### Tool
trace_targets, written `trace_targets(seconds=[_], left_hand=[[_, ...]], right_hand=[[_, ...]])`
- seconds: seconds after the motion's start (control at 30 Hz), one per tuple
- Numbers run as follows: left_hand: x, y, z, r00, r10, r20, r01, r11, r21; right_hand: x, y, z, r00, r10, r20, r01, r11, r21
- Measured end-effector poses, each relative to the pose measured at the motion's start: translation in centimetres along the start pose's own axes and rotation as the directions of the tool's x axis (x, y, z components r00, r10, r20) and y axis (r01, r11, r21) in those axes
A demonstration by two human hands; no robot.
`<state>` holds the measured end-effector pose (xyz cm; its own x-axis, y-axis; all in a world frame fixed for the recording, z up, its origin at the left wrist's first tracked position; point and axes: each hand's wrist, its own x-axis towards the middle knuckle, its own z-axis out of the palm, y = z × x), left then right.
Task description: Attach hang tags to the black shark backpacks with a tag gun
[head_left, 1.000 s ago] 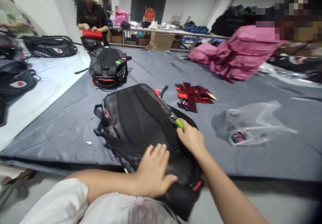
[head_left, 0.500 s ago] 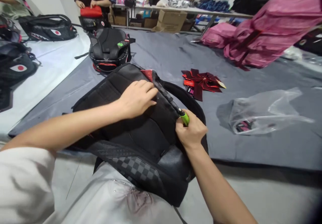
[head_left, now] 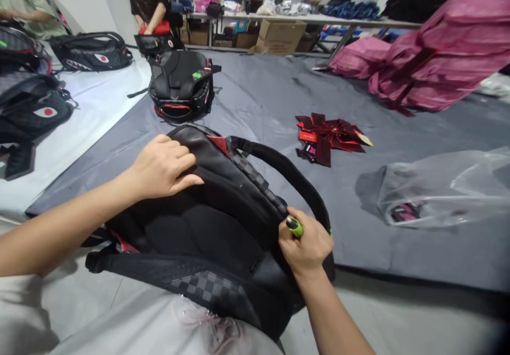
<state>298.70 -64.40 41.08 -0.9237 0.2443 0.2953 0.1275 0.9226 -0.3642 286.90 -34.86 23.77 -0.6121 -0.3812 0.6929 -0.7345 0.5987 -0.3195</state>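
A black backpack (head_left: 187,227) leans against my body at the table's edge, with grey checkered trim and a red patch near the top. My left hand (head_left: 165,166) has its fingers curled over the bag's upper left side, thumb stretched out on the black fabric. At the right, my right hand (head_left: 306,238) is closed around a small bright green tool (head_left: 295,227) with a dark tip; its kind is not clear. That hand also rests against the checkered edge, beside the bag's black shoulder strap (head_left: 292,171). Some fingers of the right hand are hidden.
On the grey-covered table (head_left: 255,89) stands another black backpack (head_left: 181,84). Dark red straps or tags (head_left: 330,134) lie in a bundle, near a clear plastic bag (head_left: 450,185). Pink backpacks (head_left: 446,52) are stacked at the right. Shark-face bags (head_left: 91,52) sit left; co-workers stand behind.
My left hand has moved left and down, from the middle of the backpack to its upper left side. The backpack has tilted and shifted. My right hand keeps the green tool, slightly lower.
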Motion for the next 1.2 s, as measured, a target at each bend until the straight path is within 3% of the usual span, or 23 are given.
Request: trace_targets(seconds=[0.07,0.23,0.3,0.43,0.53,0.67,0.77,0.83,0.93,1.03,1.1,1.2], left_hand=[[0.3,0.7,0.1,0.999,-0.043,0.002,0.043,0.999,-0.012],[4.0,5.7,2.0,0.990,-0.093,0.105,0.103,0.990,-0.094],[5.0,6.9,3.3,0.980,-0.144,0.136,0.159,0.981,-0.109],[4.7,7.6,5.9,0.986,-0.161,0.034,0.164,0.969,-0.182],[3.4,7.9,6.8,0.983,-0.167,-0.079,0.146,0.965,-0.219],[2.6,8.5,6.6,0.974,-0.193,-0.122,0.158,0.954,-0.254],[2.3,8.8,6.3,0.967,-0.189,-0.171,0.139,0.953,-0.269],[2.1,8.9,6.2,0.959,-0.179,-0.219,0.121,0.960,-0.254],[1.7,9.0,6.1,0.954,-0.136,-0.267,0.077,0.972,-0.221],[1.6,9.0,6.1,0.954,-0.096,-0.284,0.038,0.979,-0.202],[1.5,9.0,6.1,0.957,-0.086,-0.277,0.031,0.979,-0.200],[1.5,8.9,6.1,0.961,-0.084,-0.264,0.030,0.978,-0.205]], right_hand=[[1.1,-0.8,-0.3,0.997,0.040,0.066,-0.043,0.998,0.048],[6.4,-3.2,-2.5,0.996,0.075,0.056,-0.087,0.963,0.257],[8.3,-3.5,-3.1,0.980,0.111,0.164,-0.167,0.907,0.386],[10.9,-2.5,-2.5,0.899,0.017,0.438,-0.316,0.718,0.620],[11.9,-1.9,-2.0,0.786,-0.073,0.614,-0.507,0.491,0.708],[13.3,-2.1,-1.5,0.692,-0.170,0.702,-0.671,0.205,0.712],[13.7,-2.5,-0.8,0.666,-0.224,0.711,-0.708,0.109,0.698],[13.4,-2.9,-0.3,0.705,-0.182,0.686,-0.680,0.104,0.726],[12.5,-3.9,0.4,0.810,-0.023,0.586,-0.575,0.171,0.800],[11.5,-4.9,0.8,0.882,0.100,0.461,-0.465,0.352,0.813],[11.1,-5.3,0.9,0.915,0.107,0.389,-0.389,0.490,0.780],[10.9,-5.5,0.9,0.935,0.091,0.344,-0.327,0.602,0.729]])
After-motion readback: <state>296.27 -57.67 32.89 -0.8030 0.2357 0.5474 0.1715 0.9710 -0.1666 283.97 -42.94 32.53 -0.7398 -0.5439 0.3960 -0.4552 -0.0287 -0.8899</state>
